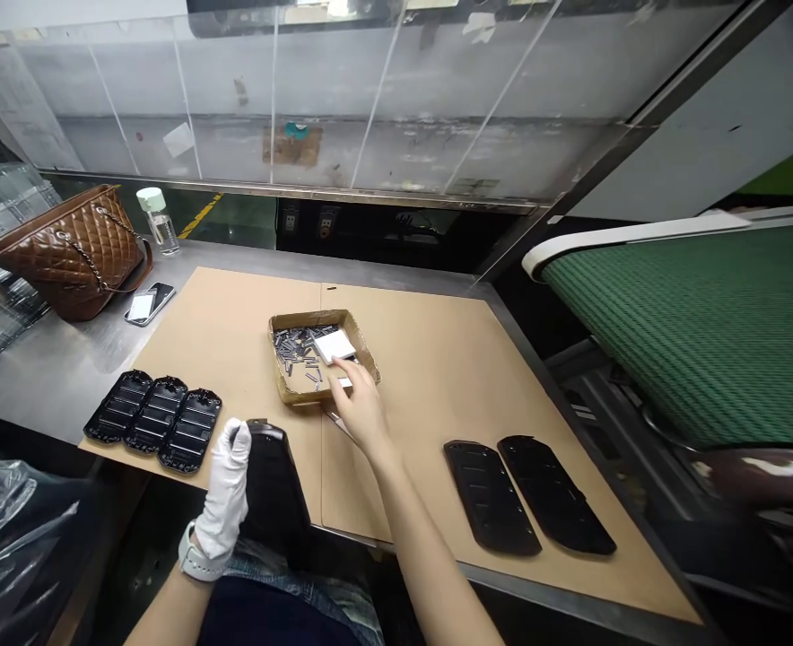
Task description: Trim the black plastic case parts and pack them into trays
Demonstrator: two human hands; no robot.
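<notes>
My left hand [225, 489], in a white glove, grips a black plastic panel [274, 480] held upright near the front of the cardboard-topped bench [403, 377]. My right hand [360, 404], bare, reaches over the near rim of a shallow cardboard tray [322, 318], with the fingertips at a small white piece inside. In the tray lie many small metal clips [295, 354] and a white square pad [335, 346]. A thin metal strip [339, 424] shows under my right palm, and I cannot tell what it is.
Three black panels [154, 420] lie left on the board, two more [527, 495] right. A quilted brown handbag [66, 256], water bottle [160, 222] and phone [150, 303] stand on the steel shelf behind. A green conveyor belt [692, 332] runs at right; a plastic bag [13, 538] lies lower left.
</notes>
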